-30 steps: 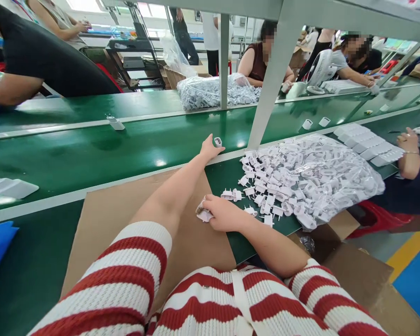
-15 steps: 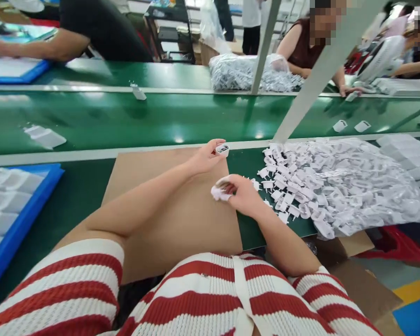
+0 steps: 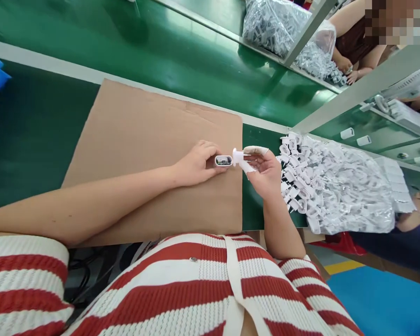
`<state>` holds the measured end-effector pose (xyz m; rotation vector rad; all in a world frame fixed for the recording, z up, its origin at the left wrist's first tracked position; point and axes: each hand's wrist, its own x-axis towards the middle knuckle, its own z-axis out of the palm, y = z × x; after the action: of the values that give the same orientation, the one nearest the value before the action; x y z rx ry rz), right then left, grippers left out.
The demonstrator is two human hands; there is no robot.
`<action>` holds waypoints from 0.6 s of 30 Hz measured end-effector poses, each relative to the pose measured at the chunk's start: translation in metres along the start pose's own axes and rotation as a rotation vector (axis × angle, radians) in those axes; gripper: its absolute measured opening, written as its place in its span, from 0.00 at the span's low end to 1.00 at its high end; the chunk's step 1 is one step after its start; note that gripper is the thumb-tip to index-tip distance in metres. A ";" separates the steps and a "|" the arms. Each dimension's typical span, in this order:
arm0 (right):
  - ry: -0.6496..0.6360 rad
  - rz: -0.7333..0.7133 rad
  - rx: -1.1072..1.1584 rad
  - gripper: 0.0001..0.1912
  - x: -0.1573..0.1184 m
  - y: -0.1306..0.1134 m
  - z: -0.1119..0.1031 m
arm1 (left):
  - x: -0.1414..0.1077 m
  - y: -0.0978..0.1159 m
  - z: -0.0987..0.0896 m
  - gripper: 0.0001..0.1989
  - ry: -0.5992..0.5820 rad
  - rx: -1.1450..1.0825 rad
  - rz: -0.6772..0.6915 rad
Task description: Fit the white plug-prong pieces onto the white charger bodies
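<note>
White charger housing (image 3: 224,161) sits over the right part of a brown cardboard sheet (image 3: 154,126), in the person's left hand (image 3: 201,162), its open oval end facing up and dark parts showing inside. The left hand is curled nearly closed, thumb and fingers gripping the housing's side. The right hand (image 3: 264,170) is partly open, palm showing, with a white plug cap (image 3: 237,157) held by its pins between thumb and forefinger, both in white wraps (image 3: 260,150). The cap is just beside the housing; whether they touch cannot be told.

The cardboard lies flat on a dark green tabletop (image 3: 31,126), its far edge along a pale rail (image 3: 59,69). Beyond the rail runs a glossy green belt (image 3: 154,70) that reflects the lights, with two white housings (image 3: 355,136) at the far right. Loose white plug caps (image 3: 294,179) spill beside a clear plastic bag (image 3: 353,186) of more on the tabletop.

Across the belt, a person in a dark top (image 3: 353,42) works near another full bag (image 3: 276,28). A grey post (image 3: 364,88) slants across the view. Blue flooring (image 3: 381,298) with a yellow stripe (image 3: 345,267) shows at lower right.
</note>
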<state>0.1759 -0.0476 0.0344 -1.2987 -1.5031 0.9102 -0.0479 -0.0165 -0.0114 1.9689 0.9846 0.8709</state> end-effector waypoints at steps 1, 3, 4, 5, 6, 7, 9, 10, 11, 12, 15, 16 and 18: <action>0.011 -0.049 -0.050 0.15 0.000 -0.001 0.000 | 0.002 -0.001 -0.001 0.18 -0.017 -0.015 0.008; 0.003 -0.178 -0.177 0.11 -0.002 -0.003 0.000 | 0.004 -0.001 -0.001 0.17 -0.028 -0.054 0.015; -0.026 -0.244 -0.247 0.10 -0.002 -0.003 0.000 | 0.004 -0.001 0.000 0.18 -0.022 -0.076 0.014; -0.067 -0.302 -0.314 0.10 -0.002 -0.002 0.000 | 0.004 -0.001 0.000 0.18 -0.013 -0.100 0.012; -0.108 -0.345 -0.373 0.12 -0.002 -0.001 0.001 | 0.004 -0.001 0.001 0.17 -0.006 -0.126 0.007; -0.139 -0.370 -0.422 0.15 -0.003 0.001 0.002 | 0.005 -0.001 0.001 0.17 -0.002 -0.148 0.005; -0.155 -0.379 -0.485 0.19 -0.002 0.005 0.004 | 0.005 -0.002 0.002 0.16 -0.003 -0.171 0.010; -0.142 -0.379 -0.498 0.19 -0.002 0.007 0.006 | 0.005 -0.002 0.002 0.15 -0.003 -0.173 0.015; -0.123 -0.388 -0.501 0.18 -0.002 0.009 0.007 | 0.005 -0.002 0.002 0.14 -0.001 -0.172 0.020; -0.100 -0.405 -0.499 0.15 -0.002 0.009 0.009 | 0.006 -0.001 0.001 0.14 0.001 -0.176 0.021; -0.045 -0.454 -0.518 0.13 -0.002 0.009 0.013 | 0.007 0.002 0.000 0.13 0.017 -0.229 -0.006; -0.043 -0.462 -0.539 0.13 -0.001 0.008 0.015 | 0.007 0.002 0.000 0.13 0.021 -0.243 -0.016; -0.061 -0.469 -0.596 0.13 -0.001 0.008 0.017 | 0.007 0.002 0.000 0.13 0.019 -0.241 -0.016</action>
<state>0.1619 -0.0467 0.0218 -1.2317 -2.1053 0.1979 -0.0432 -0.0113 -0.0078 1.7495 0.8613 0.9540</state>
